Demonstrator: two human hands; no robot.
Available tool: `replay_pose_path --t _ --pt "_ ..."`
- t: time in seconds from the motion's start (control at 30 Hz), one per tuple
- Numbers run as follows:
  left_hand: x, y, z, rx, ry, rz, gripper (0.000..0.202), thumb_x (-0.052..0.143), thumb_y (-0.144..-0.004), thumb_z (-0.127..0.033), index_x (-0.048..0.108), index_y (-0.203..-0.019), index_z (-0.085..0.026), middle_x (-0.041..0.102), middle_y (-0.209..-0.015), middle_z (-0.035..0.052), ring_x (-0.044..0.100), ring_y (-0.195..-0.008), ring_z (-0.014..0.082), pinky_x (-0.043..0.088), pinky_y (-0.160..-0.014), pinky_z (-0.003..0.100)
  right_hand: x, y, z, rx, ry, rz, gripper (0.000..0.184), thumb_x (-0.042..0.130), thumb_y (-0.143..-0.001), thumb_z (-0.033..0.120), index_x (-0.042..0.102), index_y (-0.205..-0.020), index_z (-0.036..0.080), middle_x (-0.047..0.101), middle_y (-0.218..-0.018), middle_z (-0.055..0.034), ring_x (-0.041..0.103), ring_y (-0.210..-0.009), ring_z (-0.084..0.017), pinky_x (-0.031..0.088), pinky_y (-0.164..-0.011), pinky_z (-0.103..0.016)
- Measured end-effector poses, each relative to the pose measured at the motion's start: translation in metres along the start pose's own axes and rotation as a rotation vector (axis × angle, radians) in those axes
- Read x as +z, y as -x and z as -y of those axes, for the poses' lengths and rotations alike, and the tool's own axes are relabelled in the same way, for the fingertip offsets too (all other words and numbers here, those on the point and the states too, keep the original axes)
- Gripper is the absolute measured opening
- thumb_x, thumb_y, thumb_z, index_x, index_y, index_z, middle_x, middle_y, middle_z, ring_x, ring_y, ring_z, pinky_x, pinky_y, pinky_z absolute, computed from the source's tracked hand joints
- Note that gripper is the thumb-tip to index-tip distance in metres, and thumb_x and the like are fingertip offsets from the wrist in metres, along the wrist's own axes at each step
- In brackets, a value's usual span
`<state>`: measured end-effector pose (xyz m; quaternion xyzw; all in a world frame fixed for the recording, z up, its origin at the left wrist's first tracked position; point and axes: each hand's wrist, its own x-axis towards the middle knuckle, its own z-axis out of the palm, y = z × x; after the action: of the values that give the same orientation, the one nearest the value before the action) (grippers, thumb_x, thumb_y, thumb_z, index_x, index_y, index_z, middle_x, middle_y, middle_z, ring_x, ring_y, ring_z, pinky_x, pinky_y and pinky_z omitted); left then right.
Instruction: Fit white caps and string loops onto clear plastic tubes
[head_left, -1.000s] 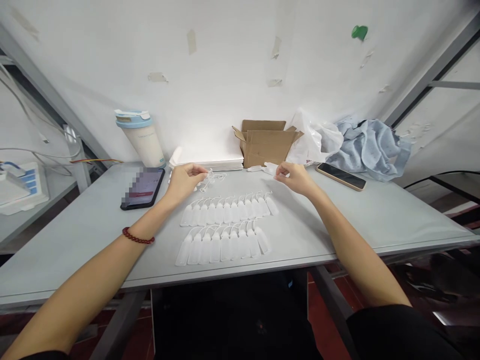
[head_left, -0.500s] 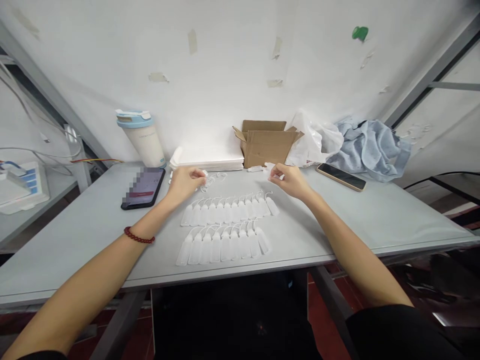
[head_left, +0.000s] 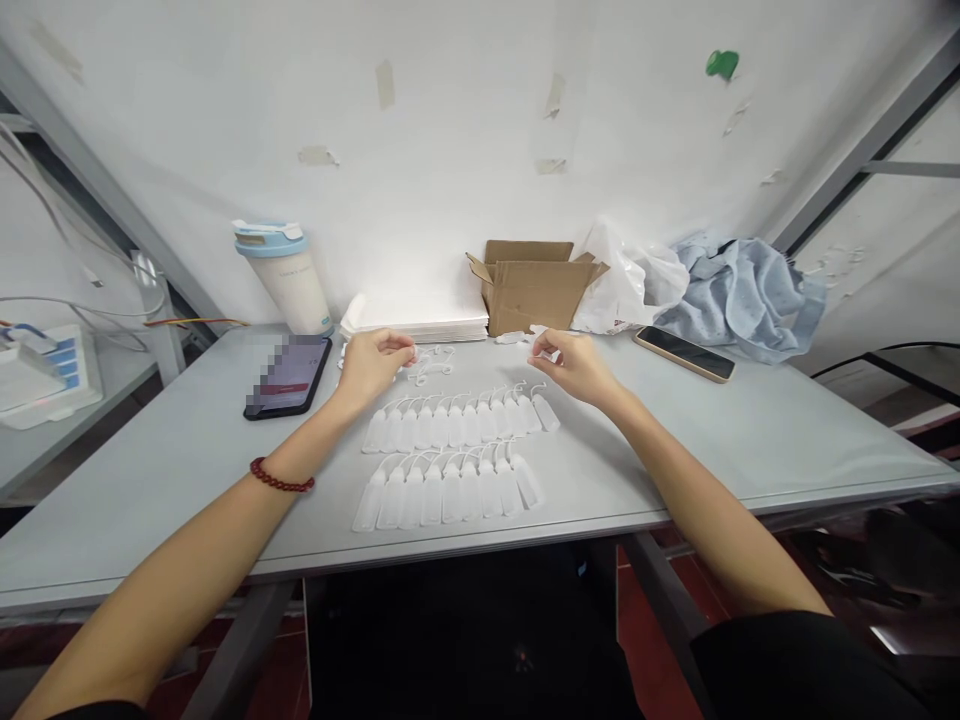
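Two rows of several small white plastic bottles with looped strings (head_left: pixel 457 425) lie side by side on the grey table (head_left: pixel 750 440). My left hand (head_left: pixel 373 362) hovers just behind the far row, fingers curled and pinched on a thin white string from a loose pile of strings (head_left: pixel 433 360). My right hand (head_left: pixel 574 364) is at the right end of the far row, fingers pinched on a small white piece I cannot make out. A red bead bracelet (head_left: pixel 279 478) is on my left wrist.
A black phone (head_left: pixel 288 374) lies left of my hands, a second phone (head_left: pixel 684 352) to the right. Against the wall stand a lidded tumbler (head_left: pixel 283 274), a stack of white sheets (head_left: pixel 416 318), an open cardboard box (head_left: pixel 529 282), a plastic bag (head_left: pixel 626 280) and a blue cloth (head_left: pixel 742 292).
My right hand has drifted left and slightly nearer, toward the right end of the far row. My left hand has stayed nearly in place at the string pile.
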<state>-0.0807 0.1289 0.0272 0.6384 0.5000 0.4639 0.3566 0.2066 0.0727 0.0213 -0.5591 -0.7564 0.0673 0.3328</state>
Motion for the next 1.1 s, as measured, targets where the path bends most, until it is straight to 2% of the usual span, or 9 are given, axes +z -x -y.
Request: replay_pose_path --t 0.1,0.2,0.33,0.5,0.73,1.1 --pt "0.000 0.004 -0.005 0.041 0.008 -0.027 0.015 0.068 -0.066 -0.023 0.068 -0.078 -0.013 0.069 -0.075 0.0053 0.064 -0.068 0.0166 0.051 -0.062 0.027 0.002 0.002 0.007 0.015 -0.113 -0.044 0.011 0.058 -0.079 0.030 0.056 -0.077 0.019 0.064 -0.080 -0.0044 0.057 -0.074 -0.017 0.045 -0.066 -0.030" --pt "0.002 0.010 -0.010 0.061 -0.001 -0.056 0.014 0.069 -0.067 -0.025 0.068 -0.077 -0.014 0.069 -0.074 0.0045 0.063 -0.068 0.0157 0.050 -0.059 0.025 0.005 0.004 0.016 0.034 -0.284 -0.056 0.017 0.063 -0.077 0.034 0.056 -0.079 0.019 0.063 -0.083 -0.0039 0.058 -0.075 -0.016 0.047 -0.063 -0.029" --pt "0.010 0.018 -0.012 0.104 0.038 -0.051 0.011 0.069 -0.068 -0.023 0.067 -0.073 -0.014 0.065 -0.064 0.0013 0.059 -0.058 0.0128 0.048 -0.054 0.023 0.009 0.009 0.033 0.089 -0.606 0.048 0.027 0.070 -0.075 0.039 0.053 -0.083 0.019 0.062 -0.081 -0.0020 0.061 -0.074 -0.015 0.049 -0.062 -0.028" --pt "0.021 0.033 -0.019 0.166 0.123 0.050 0.015 0.072 -0.067 -0.025 0.066 -0.072 -0.013 0.065 -0.065 0.0012 0.059 -0.056 0.0118 0.050 -0.055 0.024 0.014 0.015 0.055 0.116 -0.877 0.216 0.032 0.073 -0.075 0.034 0.050 -0.093 0.020 0.065 -0.081 -0.0013 0.066 -0.072 -0.015 0.050 -0.064 -0.029" --pt "0.022 0.055 -0.031 0.200 0.198 0.129 0.016 0.076 -0.069 -0.025 0.068 -0.075 -0.013 0.068 -0.072 0.0021 0.064 -0.068 0.0143 0.055 -0.067 0.027 0.020 0.020 0.065 0.102 -0.980 0.328 0.035 0.073 -0.077 0.028 0.051 -0.103 0.019 0.069 -0.085 -0.0035 0.069 -0.081 -0.017 0.053 -0.074 -0.033" --pt "0.024 0.066 -0.031 0.344 0.109 0.169 0.006 0.068 -0.079 -0.020 0.069 -0.082 -0.016 0.070 -0.084 0.0032 0.066 -0.080 0.0150 0.058 -0.078 0.028 0.021 0.021 0.060 0.103 -0.975 0.324 0.043 0.073 -0.077 0.028 0.054 -0.114 0.019 0.071 -0.087 -0.0045 0.070 -0.082 -0.019 0.053 -0.077 -0.035"
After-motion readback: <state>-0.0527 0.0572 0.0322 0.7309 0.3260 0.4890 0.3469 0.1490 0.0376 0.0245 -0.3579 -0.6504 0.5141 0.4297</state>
